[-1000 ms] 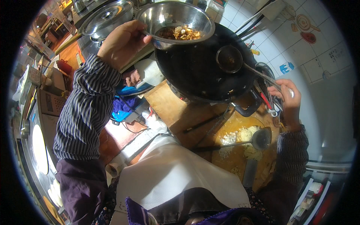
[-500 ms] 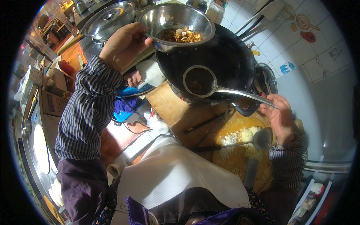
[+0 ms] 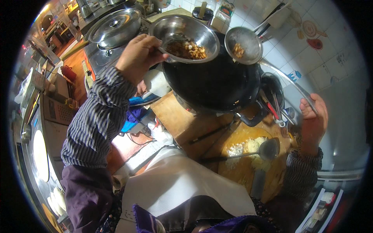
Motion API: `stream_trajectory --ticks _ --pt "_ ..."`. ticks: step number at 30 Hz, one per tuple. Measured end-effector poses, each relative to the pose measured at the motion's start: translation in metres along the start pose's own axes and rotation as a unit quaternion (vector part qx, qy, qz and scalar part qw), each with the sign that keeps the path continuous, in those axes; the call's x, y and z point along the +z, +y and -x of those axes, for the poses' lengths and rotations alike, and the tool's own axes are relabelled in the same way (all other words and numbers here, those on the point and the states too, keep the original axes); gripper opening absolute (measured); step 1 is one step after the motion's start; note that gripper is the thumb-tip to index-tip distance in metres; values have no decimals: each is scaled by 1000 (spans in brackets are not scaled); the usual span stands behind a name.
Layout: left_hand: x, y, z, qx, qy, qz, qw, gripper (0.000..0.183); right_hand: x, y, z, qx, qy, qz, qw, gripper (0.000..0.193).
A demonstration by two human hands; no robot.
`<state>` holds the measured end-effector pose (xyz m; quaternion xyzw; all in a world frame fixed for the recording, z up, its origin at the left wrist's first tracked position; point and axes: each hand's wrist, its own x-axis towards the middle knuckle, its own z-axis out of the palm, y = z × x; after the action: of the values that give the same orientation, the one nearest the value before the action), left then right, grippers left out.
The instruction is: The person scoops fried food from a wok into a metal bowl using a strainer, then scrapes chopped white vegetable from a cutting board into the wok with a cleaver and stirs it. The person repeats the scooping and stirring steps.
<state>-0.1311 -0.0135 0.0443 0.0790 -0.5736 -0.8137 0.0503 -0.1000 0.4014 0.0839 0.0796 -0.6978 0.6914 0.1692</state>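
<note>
My left hand (image 3: 142, 55) grips the near-left rim of a steel bowl (image 3: 184, 22), fingers wrapped over its edge. The bowl tilts toward me over the far part of a black wok (image 3: 210, 83). Small browned pieces of food (image 3: 189, 50) lie at its lower side. Out to the right, my right hand (image 3: 314, 116) is closed on the long handle of a mesh strainer (image 3: 250, 42). The strainer hangs over the wok's far right rim, beside the bowl and apart from it. A small heap of brown bits (image 3: 238, 49) sits in its mesh.
On the round wooden board (image 3: 233, 173) lie a spatula (image 3: 269, 149), a cleaver (image 3: 258, 182) and pale chopped food (image 3: 248, 146). Utensils stand in a container (image 3: 274, 95) right of the wok. A lidded steel pan (image 3: 114, 29) sits at the far left. A tiled wall borders the right.
My right hand has moved right, lifting the strainer from over the wok to beside the bowl; brown bits now show heaped in its mesh. The bowl has tilted further toward me.
</note>
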Motion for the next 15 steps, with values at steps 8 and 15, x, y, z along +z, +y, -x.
stream_trajectory --ticks 8,15 --pt "27 -17 -1 -73 -32 82 993 8 49 38 42 -365 -178 359 840 20" --pt "32 -17 1 -86 -39 95 991 7 56 56 59 -424 -235 279 829 27"
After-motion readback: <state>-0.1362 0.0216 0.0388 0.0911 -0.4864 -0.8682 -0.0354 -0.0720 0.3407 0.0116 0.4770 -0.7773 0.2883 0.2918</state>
